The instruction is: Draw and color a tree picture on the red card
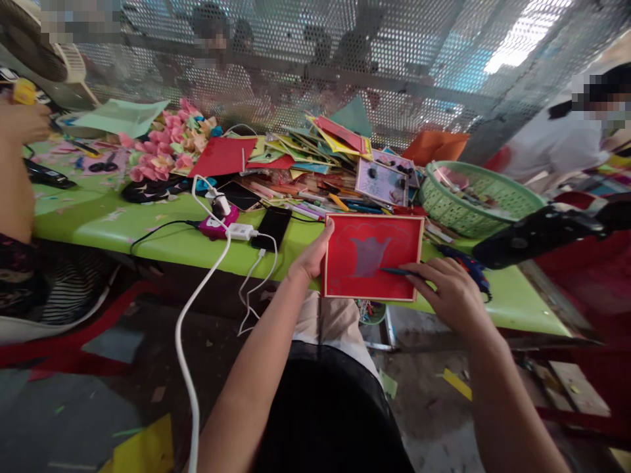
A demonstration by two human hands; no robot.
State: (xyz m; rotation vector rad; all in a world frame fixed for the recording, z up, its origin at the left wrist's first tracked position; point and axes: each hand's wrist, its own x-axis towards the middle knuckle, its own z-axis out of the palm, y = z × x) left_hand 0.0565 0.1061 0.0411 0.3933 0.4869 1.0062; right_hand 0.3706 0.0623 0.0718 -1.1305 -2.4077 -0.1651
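A red framed board (345, 280) with a pale wooden rim rests against the front edge of the green table, tilted toward me. On its face is a greyish tree-trunk shape (369, 255) under a faint cloud-like outline. My left hand (315, 255) grips the board's left side, thumb at the upper left corner. In my right hand (446, 286) is a dark, slim pencil-like tool (397, 270), pinched between the fingers. Its tip touches the board at the right of the trunk shape. Whether it is a pencil or a pen I cannot tell.
A black phone (272, 226), a purple power strip (217, 225) and white cables lie left of the board. Behind are paper piles (296, 154), pens and pink paper flowers (160, 148). At right are a green basket (480, 203) and a black arm-like object (537, 233). Other people sit nearby.
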